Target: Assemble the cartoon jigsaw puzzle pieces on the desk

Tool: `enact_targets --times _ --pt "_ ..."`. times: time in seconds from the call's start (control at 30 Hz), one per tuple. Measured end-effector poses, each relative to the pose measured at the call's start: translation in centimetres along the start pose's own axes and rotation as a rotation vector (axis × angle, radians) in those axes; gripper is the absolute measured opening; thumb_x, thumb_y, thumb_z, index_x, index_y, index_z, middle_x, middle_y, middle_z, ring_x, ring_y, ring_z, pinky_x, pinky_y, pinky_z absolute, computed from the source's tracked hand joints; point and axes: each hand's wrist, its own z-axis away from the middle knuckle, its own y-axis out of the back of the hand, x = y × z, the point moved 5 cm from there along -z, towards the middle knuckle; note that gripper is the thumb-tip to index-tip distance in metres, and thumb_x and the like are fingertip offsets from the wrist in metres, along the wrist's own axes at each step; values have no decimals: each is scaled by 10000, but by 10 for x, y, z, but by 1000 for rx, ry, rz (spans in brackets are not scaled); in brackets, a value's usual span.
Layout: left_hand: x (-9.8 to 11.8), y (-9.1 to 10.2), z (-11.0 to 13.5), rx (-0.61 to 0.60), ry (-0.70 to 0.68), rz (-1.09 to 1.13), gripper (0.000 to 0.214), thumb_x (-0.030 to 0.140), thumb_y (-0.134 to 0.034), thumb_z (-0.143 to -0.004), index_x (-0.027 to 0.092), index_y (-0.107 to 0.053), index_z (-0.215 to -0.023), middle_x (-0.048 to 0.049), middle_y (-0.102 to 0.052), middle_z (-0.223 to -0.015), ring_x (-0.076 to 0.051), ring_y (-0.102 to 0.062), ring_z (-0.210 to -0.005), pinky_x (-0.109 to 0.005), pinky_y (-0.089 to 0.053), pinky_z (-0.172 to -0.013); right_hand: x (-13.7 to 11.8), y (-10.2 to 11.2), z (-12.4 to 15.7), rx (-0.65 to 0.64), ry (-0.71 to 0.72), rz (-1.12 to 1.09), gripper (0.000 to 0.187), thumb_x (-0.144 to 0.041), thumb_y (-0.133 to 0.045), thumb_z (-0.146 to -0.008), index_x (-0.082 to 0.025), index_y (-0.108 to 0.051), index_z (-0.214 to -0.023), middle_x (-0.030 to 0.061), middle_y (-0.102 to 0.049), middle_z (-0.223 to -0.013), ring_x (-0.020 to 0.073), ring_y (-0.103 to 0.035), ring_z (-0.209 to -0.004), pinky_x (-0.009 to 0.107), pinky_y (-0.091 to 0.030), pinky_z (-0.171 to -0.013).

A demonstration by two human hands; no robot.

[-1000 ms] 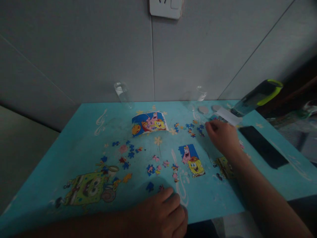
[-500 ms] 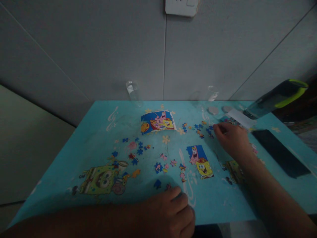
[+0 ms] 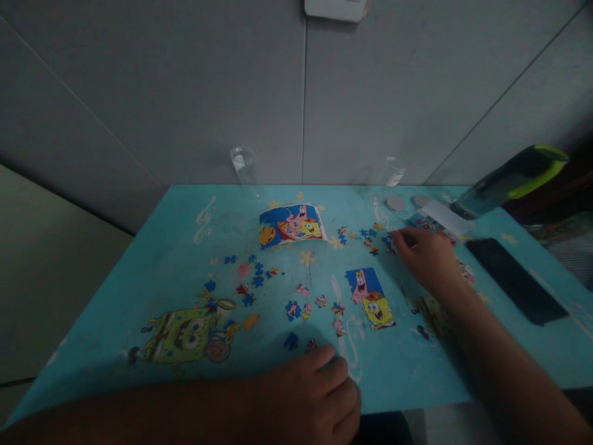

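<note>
My right hand (image 3: 426, 256) reaches over the right side of the table, thumb and forefinger pinched at a blue puzzle piece (image 3: 390, 245) on the edge of a loose cluster. The fingertips partly hide that piece. Down at the front edge rests my left hand (image 3: 319, 395), fingers curled in, with nothing visible in it; its palm is hidden. Between the hands lies a partly joined puzzle (image 3: 372, 298) showing a pink starfish and a yellow sponge character. Loose pink and blue pieces (image 3: 306, 310) are scattered left of it. Behind them a slightly curled picture sheet (image 3: 293, 226) shows the same characters in a boat.
Two clear cylinders (image 3: 245, 168) stand near the wall. Two round lids (image 3: 395, 203), a white paper (image 3: 445, 217), a dark flat case (image 3: 514, 281) and a bottle with a lime-green trim (image 3: 509, 181) are at the right. More pieces (image 3: 257, 272) lie left of centre.
The view has shifted slightly, so everything appears a little up and to the left. Both hands keep nearly the same places on the table; the pieces look unmoved.
</note>
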Motion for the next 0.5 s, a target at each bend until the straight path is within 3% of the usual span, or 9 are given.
enact_targets --times 0.5 --pt "-1 1 -1 -24 0 0 120 237 -635 -953 141 -707 -968 -62 -664 -884 -205 -617 -808 -409 -497 -776 -4 0 1 -13 7 5 349 -439 -499 -991 -219 -764 -935 70 -780 -852 267 -725 -760 367 -477 -696"
